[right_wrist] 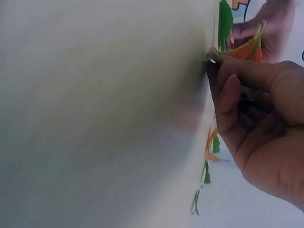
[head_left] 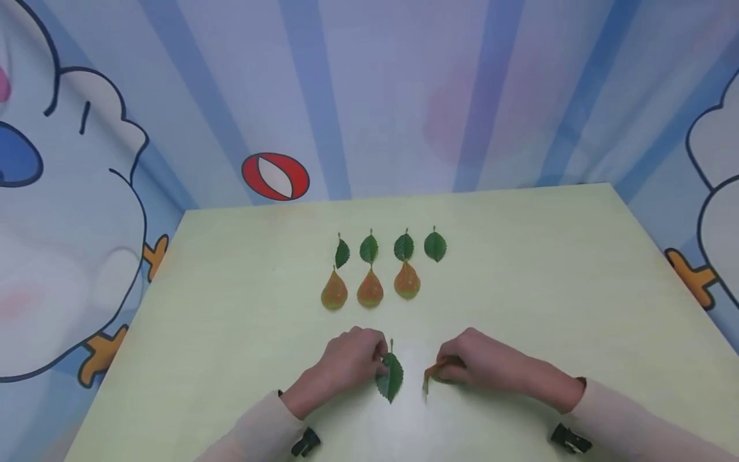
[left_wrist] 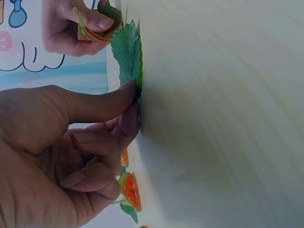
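Note:
My left hand (head_left: 353,359) pinches a green toothed leaf (head_left: 390,378) by its edge between thumb and fingertips, close over the table. In the left wrist view that leaf (left_wrist: 127,54) stands nearly on edge beyond the thumb. To its right, my right hand (head_left: 479,359) pinches a thin, bent, orange and yellow-green petal-like piece (head_left: 430,375). Its orange face (right_wrist: 247,50) shows past the thumb in the right wrist view; the rest is hidden by the fingers. A gap separates the two hands.
Farther back on the pale table (head_left: 519,256) lies a row of several green leaves (head_left: 435,246). Below it sit three flat pear-shaped orange pieces (head_left: 370,290), their stems toward the leaves. A wall cloth (head_left: 392,96) with cartoon figures rises behind the table.

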{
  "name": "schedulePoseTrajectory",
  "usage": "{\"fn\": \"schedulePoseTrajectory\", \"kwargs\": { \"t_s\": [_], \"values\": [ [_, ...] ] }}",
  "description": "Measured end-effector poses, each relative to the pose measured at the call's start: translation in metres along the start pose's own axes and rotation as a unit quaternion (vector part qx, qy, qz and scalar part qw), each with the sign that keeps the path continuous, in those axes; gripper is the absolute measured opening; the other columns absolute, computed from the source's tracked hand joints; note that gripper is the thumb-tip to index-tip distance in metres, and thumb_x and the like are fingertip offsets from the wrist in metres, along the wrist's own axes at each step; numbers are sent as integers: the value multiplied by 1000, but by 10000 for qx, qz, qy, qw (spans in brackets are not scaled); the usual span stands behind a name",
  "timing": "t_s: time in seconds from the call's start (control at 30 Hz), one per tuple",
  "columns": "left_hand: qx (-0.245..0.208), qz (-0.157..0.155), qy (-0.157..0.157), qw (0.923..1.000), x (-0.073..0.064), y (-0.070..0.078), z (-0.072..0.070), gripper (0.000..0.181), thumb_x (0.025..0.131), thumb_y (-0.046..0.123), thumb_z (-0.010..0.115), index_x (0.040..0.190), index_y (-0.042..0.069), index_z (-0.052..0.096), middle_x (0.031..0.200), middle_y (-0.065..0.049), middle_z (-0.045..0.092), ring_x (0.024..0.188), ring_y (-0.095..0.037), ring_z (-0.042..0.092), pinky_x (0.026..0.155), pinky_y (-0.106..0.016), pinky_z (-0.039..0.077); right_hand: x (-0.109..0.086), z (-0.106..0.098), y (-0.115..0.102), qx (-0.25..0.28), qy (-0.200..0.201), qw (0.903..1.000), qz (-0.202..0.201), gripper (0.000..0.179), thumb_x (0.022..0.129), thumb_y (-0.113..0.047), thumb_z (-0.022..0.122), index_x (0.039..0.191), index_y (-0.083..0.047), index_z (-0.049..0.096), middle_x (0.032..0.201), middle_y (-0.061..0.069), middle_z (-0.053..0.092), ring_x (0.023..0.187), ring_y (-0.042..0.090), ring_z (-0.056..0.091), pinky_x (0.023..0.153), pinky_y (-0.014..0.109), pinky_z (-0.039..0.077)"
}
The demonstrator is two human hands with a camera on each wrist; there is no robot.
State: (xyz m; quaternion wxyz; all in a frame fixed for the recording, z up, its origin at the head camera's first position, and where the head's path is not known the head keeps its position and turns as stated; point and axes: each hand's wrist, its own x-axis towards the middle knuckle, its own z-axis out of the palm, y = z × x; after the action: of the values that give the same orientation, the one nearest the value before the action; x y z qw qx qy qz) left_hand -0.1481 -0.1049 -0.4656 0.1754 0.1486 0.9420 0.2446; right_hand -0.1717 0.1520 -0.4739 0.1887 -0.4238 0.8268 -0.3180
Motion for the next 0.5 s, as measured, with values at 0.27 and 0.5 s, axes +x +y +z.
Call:
{"fn": "schedulePoseTrajectory", "kwargs": {
  "t_s": [0.27,0.5],
  "values": [
    [-94,371,-130,9992,4,11,10,17,84,8,78,91,17,66,66,12,58,58,-5,51,52,-26,41,7,17,-4,184,144,9966,786,27,88,-28,78,66,-20,64,57,-17,49,51,-3,39,48,19,35],
    [-145,756,-113,9970,11,14,11,11,93,12,70,85,16,76,74,15,63,63,-2,51,57,-22,44,13,15,-6,44,334,9927,1156,39,87,-36,77,57,-21,57,50,-18,45,45,-1,38,44,19,30]
  ]
}}
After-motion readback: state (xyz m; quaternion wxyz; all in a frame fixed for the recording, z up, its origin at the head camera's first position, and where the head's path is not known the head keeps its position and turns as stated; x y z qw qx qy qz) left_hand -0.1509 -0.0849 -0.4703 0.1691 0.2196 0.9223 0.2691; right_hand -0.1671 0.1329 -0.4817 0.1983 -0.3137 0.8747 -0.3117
